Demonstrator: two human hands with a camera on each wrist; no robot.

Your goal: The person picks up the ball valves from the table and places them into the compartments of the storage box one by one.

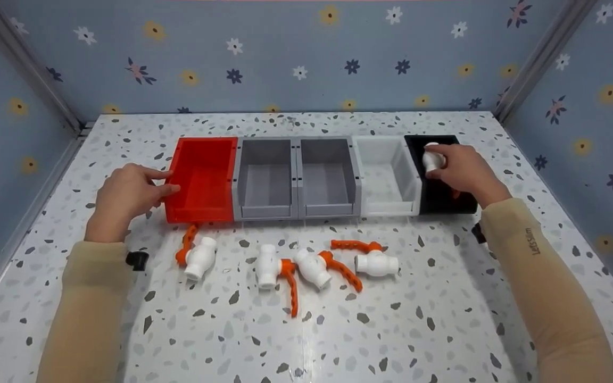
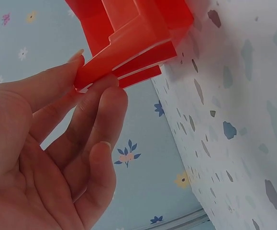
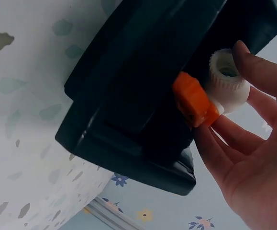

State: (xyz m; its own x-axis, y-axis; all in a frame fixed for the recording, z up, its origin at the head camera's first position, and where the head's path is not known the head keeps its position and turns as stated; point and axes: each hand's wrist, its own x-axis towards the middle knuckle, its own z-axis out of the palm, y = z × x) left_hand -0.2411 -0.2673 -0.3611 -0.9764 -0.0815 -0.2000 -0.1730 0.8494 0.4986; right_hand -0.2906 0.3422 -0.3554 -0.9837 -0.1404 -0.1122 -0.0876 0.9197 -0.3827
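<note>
My left hand (image 1: pixel 128 191) pinches the left side wall of a red bin (image 1: pixel 200 215) between thumb and fingers; the left wrist view shows the fingertips at the bin's rim (image 2: pixel 100 67). At the other end of the row, my right hand (image 1: pixel 463 167) holds a white ball valve (image 1: pixel 433 160) over the black bin (image 1: pixel 447 206). In the right wrist view, thumb and fingers grip the white valve body (image 3: pixel 231 93), one round opening showing, and its orange handle (image 3: pixel 193 96) points into the black bin. Part of the handle is hidden by the bin's shadow.
Between the end bins stand two grey bins (image 1: pixel 265 211) and a white bin (image 1: pixel 386 207), all joined in a row. Several white ball valves (image 1: pixel 313 268) with orange handles lie on the speckled table (image 1: pixel 338 340) in front. Flowered panels (image 1: pixel 306 53) enclose the back and sides.
</note>
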